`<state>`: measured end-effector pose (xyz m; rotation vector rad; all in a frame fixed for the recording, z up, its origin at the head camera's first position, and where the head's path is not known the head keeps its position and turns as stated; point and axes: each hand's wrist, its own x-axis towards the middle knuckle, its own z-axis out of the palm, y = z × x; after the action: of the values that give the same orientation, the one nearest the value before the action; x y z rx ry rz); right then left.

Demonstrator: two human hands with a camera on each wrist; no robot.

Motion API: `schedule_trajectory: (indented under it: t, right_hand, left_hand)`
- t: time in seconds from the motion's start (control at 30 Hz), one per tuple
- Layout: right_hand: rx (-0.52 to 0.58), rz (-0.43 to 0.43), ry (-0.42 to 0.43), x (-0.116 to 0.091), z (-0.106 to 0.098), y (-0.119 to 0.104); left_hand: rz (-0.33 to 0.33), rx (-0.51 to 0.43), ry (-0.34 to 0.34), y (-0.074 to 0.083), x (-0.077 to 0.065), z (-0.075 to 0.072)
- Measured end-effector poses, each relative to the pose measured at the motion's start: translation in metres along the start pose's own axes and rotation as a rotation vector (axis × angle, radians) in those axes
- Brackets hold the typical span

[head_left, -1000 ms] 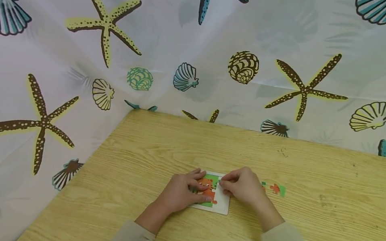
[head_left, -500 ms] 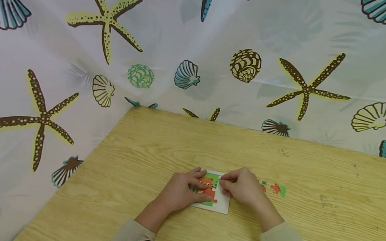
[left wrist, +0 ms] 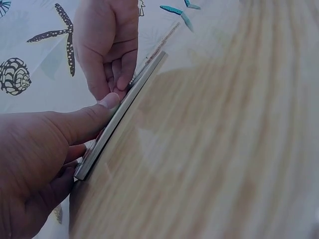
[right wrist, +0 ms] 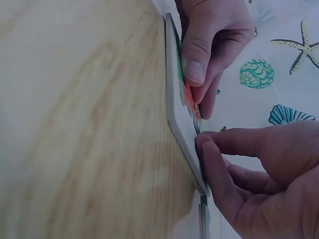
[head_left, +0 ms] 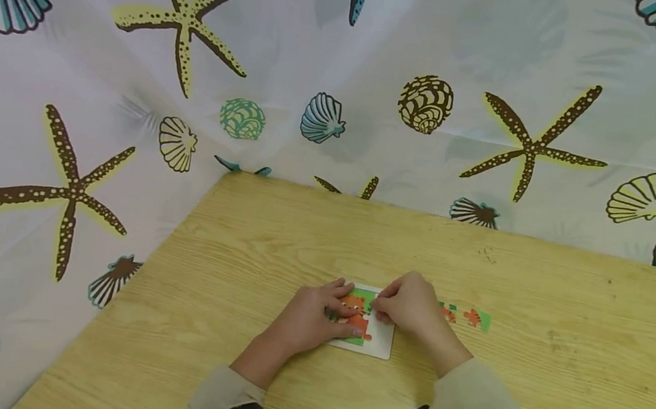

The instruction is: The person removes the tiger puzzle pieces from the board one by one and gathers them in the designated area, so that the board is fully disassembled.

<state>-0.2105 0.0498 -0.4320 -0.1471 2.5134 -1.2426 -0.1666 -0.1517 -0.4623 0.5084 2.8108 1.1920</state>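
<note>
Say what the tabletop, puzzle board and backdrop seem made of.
Tabletop: wood or wood-look laminate, semi-gloss; grain and a bright reflection show.
Puzzle board: perhaps cardboard, smooth; thick pale edge.
Backdrop: likely printed fabric or plastic; soft creases.

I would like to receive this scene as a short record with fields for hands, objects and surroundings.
left hand: rests on the orange-and-green jigsaw puzzle
right hand: fingertips together at the puzzle's right edge; whether they pinch a piece is unclear
base: white rectangular board, visible right strip bare
loose pieces: orange and green, right of the board
surface: yellowish wood-grain table
backdrop: white fabric with printed starfish and shells
</note>
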Motion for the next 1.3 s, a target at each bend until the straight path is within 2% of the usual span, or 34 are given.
schedule_trajectory:
  t: [0.2,0.37,0.5,0.63,0.87,1.1,1.3]
  right_hand:
    - [-0.066,0.053,-0.010,0.006,0.000,-0.007]
    - [-0.149,0.075,-0.057,0.007,-0.001,-0.013]
    - [-0.203,0.057,-0.078,0.004,-0.004,-0.018]
    - [-0.202,0.030,-0.084,0.001,-0.008,-0.021]
    - [-0.059,0.019,-0.065,0.002,-0.008,-0.015]
    - [0.210,0.039,-0.048,0.002,-0.003,0.000]
    - [0.272,-0.001,-0.029,0.002,-0.002,0.008]
  left_hand:
    - [0.020,0.008,0.001,0.000,0.000,-0.002]
    - [0.027,0.039,-0.014,-0.002,0.001,0.000]
    - [0.050,0.073,-0.034,-0.004,0.001,0.001]
    - [0.068,0.096,-0.028,-0.004,0.002,0.000]
    - [0.052,0.094,-0.036,-0.005,0.001,-0.003]
    - [0.032,0.100,-0.035,-0.008,0.002,-0.002]
    - [0.057,0.090,-0.022,-0.009,0.003,-0.001]
